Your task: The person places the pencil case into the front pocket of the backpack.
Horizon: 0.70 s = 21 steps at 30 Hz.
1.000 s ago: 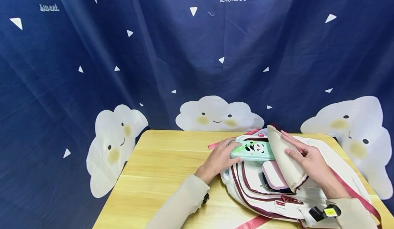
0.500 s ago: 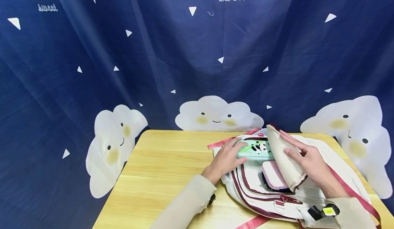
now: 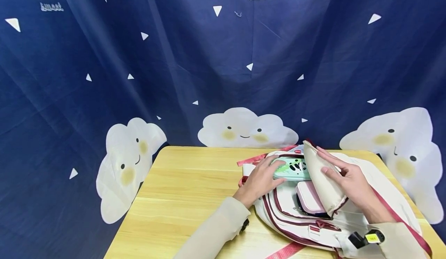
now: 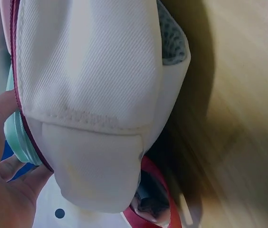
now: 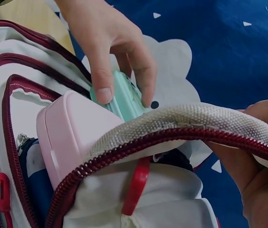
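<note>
In the head view, my left hand [image 3: 259,179] holds the near end of a mint-green pencil case [image 3: 294,169] with a panda print. Its thumb and fingers span the case's two sides, as the right wrist view shows. The case lies partly inside the open front pocket of a white backpack [image 3: 283,203] with dark red zips. My right hand [image 3: 351,179] holds up the pocket's cream flap [image 3: 322,177], thumb on one face. A pink case [image 5: 74,130] sits in the same pocket, beside a navy item [image 5: 36,183]. The flap hides the green case's far end.
The backpack lies on a wooden table [image 3: 188,181], at its right side. Red straps [image 3: 287,250] trail over the wood at front and back. A blue curtain [image 3: 216,65] with white clouds hangs behind the table.
My left hand has moved right, and the green pencil case has slid further under the flap with it. My right hand and the flap stay nearly where they were.
</note>
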{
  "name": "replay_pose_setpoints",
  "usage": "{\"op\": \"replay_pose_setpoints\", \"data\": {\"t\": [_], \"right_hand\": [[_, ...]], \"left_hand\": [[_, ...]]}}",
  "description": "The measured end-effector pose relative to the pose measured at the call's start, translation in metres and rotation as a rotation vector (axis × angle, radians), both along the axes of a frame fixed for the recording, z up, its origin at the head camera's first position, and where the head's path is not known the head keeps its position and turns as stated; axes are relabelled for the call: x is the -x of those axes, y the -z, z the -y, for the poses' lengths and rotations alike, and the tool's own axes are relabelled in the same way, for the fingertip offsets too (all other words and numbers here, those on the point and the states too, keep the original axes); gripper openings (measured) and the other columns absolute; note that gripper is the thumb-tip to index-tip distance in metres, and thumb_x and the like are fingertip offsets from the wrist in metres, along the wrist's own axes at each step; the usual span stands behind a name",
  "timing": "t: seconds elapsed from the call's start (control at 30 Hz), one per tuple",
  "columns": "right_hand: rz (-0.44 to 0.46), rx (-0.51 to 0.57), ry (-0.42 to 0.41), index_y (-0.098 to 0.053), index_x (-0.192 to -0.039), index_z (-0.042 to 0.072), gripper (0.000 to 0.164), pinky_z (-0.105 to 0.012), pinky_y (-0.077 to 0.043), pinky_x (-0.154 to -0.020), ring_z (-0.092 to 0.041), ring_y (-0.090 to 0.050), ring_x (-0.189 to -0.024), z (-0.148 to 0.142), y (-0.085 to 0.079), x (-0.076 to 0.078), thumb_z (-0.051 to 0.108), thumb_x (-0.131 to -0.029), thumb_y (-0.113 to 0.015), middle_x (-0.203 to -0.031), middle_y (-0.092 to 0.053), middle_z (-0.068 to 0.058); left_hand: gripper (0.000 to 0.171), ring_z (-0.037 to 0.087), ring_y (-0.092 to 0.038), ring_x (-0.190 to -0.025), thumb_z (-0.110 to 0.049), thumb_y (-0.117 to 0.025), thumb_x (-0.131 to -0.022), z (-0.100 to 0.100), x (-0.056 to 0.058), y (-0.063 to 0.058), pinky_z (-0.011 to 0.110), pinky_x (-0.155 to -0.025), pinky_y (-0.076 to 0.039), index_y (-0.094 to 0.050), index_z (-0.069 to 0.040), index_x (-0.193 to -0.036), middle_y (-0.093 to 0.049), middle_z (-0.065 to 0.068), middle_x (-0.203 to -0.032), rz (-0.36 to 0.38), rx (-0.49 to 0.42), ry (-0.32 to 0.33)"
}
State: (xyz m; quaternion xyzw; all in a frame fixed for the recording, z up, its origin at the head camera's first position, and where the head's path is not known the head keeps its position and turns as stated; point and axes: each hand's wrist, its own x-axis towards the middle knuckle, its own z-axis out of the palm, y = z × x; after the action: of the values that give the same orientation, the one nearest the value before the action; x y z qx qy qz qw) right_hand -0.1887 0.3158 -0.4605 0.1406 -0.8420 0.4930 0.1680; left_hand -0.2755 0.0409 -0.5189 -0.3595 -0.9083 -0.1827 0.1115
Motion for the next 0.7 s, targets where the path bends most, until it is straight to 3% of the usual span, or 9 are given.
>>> {"op": "replay_pose_setpoints", "data": {"t": [0.33,0.7], "right_hand": [[0.000,0.012,0.005,-0.063,-0.152,0.002,0.049,-0.001,-0.035,-0.111,0.018,-0.046,-0.144,-0.002,0.002,-0.001,-0.001,-0.104,-0.069,-0.159,-0.057,0.021],[0.013,0.021,-0.004,-0.063,-0.152,0.003,0.049,-0.001,-0.037,-0.111,0.017,-0.047,-0.144,-0.004,0.003,-0.002,0.000,-0.104,-0.070,-0.158,-0.058,0.021]], "left_hand": [[0.061,0.025,-0.050,-0.156,-0.047,-0.077,-0.101,0.005,0.003,0.003,0.042,-0.127,-0.044,-0.058,-0.027,-0.155,-0.047,0.007,-0.171,0.077,-0.016,0.014],[0.066,0.027,-0.045,-0.159,-0.035,-0.080,-0.102,0.018,0.006,0.003,0.047,-0.128,-0.042,-0.052,-0.027,-0.161,-0.040,0.007,-0.175,0.154,-0.046,0.053]]}}
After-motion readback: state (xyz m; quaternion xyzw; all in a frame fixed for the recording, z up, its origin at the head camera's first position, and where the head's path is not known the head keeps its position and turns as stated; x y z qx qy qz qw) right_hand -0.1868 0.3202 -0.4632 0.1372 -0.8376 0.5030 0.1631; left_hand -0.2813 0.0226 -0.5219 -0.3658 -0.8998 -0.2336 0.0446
